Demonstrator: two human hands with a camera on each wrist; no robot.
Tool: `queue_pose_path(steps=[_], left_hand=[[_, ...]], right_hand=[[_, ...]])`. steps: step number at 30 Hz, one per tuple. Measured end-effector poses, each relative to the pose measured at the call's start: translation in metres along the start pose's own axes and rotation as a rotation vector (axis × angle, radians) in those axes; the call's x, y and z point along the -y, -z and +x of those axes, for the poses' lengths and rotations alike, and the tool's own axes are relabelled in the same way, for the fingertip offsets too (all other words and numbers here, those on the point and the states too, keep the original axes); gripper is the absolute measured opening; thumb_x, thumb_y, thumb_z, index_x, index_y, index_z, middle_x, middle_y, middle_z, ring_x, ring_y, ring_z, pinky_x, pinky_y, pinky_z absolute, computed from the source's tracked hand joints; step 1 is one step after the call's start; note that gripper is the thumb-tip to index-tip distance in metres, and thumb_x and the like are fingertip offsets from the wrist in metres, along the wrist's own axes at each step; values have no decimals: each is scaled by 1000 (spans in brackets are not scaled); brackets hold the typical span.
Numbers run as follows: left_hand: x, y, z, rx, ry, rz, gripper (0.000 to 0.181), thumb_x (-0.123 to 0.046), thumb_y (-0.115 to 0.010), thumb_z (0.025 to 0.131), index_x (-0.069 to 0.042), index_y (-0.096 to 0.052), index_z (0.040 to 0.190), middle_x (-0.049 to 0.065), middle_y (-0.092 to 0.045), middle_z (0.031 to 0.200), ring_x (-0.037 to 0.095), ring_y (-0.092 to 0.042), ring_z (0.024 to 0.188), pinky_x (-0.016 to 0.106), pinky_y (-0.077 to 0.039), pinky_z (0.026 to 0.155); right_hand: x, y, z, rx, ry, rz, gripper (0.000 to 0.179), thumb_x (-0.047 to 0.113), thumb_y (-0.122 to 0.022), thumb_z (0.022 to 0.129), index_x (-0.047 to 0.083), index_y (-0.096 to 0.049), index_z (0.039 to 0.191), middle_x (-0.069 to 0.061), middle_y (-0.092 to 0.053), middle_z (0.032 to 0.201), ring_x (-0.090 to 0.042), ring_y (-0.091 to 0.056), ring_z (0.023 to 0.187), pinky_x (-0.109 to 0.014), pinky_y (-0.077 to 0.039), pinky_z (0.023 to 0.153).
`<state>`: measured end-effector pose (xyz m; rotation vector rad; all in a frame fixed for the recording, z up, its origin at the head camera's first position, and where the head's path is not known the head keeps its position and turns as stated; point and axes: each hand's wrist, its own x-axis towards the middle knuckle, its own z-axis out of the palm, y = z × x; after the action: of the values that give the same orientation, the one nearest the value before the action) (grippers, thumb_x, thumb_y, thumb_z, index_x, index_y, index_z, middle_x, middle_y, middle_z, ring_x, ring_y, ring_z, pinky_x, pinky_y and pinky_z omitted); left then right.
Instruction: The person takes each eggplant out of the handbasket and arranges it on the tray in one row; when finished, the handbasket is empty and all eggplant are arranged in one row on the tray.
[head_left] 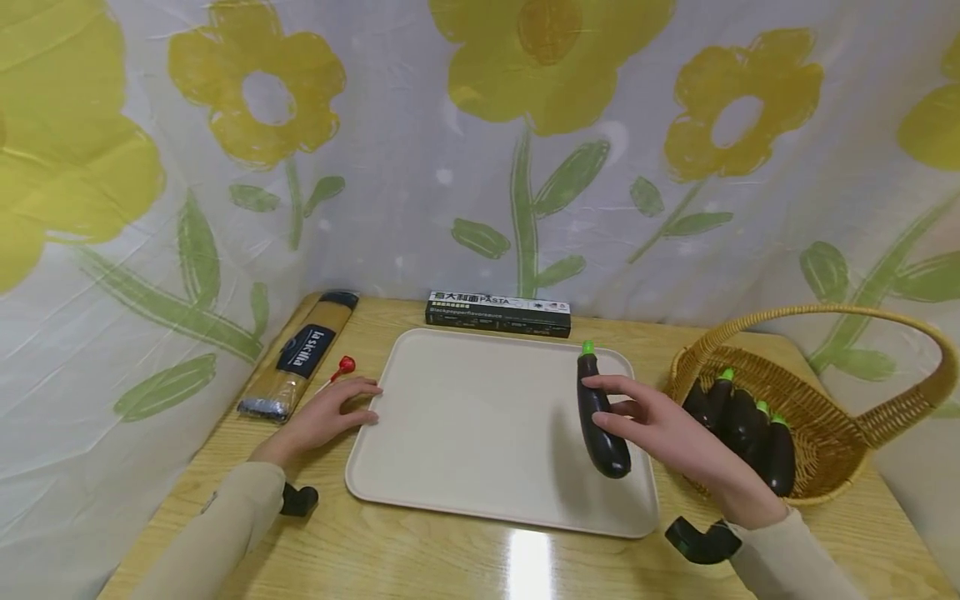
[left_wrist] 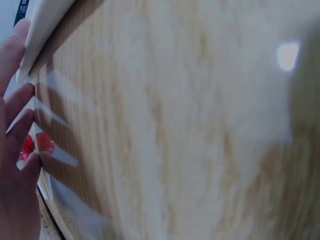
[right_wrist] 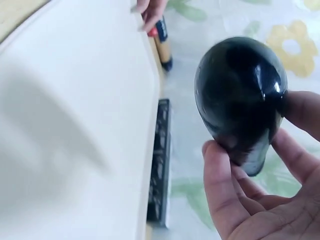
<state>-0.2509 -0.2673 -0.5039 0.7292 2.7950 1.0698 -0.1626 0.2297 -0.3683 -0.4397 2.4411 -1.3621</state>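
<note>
My right hand (head_left: 663, 425) pinches a dark, glossy eggplant (head_left: 600, 417) with a green stem end, held over the right part of a white tray (head_left: 465, 433). In the right wrist view the eggplant's (right_wrist: 240, 95) rounded end faces the camera, with thumb and fingers on its sides. A shadow falls on the tray below. My left hand (head_left: 326, 421) lies at the tray's left edge, fingertips against the rim and nothing held. The left wrist view shows its spread fingers (left_wrist: 20, 125) by the tray's edge.
A wicker basket (head_left: 832, 417) with a tall handle holds several eggplants (head_left: 738, 421) at the right. Behind the tray lies a black and white pasta box (head_left: 497, 314). To the left are a pasta pack (head_left: 303, 354) and a red lollipop (head_left: 346, 365). A flowered curtain (head_left: 390, 217) hangs behind.
</note>
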Motion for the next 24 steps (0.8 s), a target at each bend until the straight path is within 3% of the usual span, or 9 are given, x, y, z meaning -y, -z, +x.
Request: queue_pose_path(steps=[6, 11, 16, 24], left_hand=[[-2, 1, 0, -11, -12, -5, 40, -28, -72, 90, -9, -64, 124, 19, -54, 137, 42, -43, 130, 61, -30, 107], [3, 2, 0, 13, 13, -54, 37, -29, -72, 90, -12, -65, 122, 18, -51, 141, 40, -40, 134, 58, -29, 110], [4, 6, -1, 39, 20, -91, 34, -27, -73, 90, -13, -67, 119, 18, -50, 143, 40, -39, 135, 58, -29, 111], [3, 9, 0, 46, -12, -50, 33, -28, -73, 89, -14, -68, 118, 20, -51, 140, 42, -39, 135, 60, -29, 109]], right_hand=[[0, -21, 49, 6, 63, 71, 52, 28, -66, 95, 18, -48, 143, -14, -48, 142, -30, -59, 118, -42, -51, 92], [-3, -39, 83, -9, 77, 100, 51, 21, -67, 94, 16, -50, 142, -11, -49, 143, -29, -61, 116, -43, -50, 93], [-5, -55, 109, 9, 83, 135, 50, 18, -66, 95, 15, -49, 142, -10, -46, 145, -29, -61, 114, -42, -49, 94], [-7, -84, 140, 23, 32, 121, 48, 20, -64, 96, 18, -52, 142, -10, -51, 139, -32, -58, 117, -43, -49, 95]])
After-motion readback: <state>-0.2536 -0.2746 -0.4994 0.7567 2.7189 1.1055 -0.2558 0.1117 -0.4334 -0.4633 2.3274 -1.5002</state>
